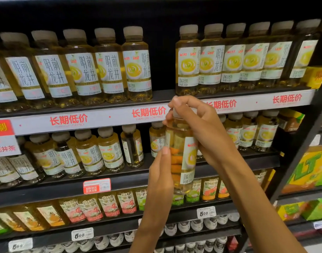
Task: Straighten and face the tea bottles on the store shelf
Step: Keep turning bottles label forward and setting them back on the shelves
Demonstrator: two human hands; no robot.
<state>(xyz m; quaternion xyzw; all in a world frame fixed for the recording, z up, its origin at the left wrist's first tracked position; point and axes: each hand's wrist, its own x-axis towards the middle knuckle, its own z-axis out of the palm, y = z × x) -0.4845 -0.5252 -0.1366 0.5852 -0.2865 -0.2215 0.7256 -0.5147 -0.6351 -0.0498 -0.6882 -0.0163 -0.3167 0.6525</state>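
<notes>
I hold one tea bottle (183, 157) of yellow tea with a white label in front of the shelves, upright, off the shelf. My right hand (196, 125) grips its cap and neck from above. My left hand (161, 172) wraps the bottle's lower body from the left, fingers seen through the liquid. Its label faces right of centre. Rows of matching tea bottles stand on the top shelf (109, 64) and the second shelf (94, 152). The top row has a gap (163, 66) in its middle.
A dark bottle turned sideways (131, 147) stands on the second shelf beside the held one. Peach and other flavoured teas (109, 205) fill the shelf below. Yellow and green boxes (309, 168) sit on the right-hand unit. Price tags line the shelf edges (149, 113).
</notes>
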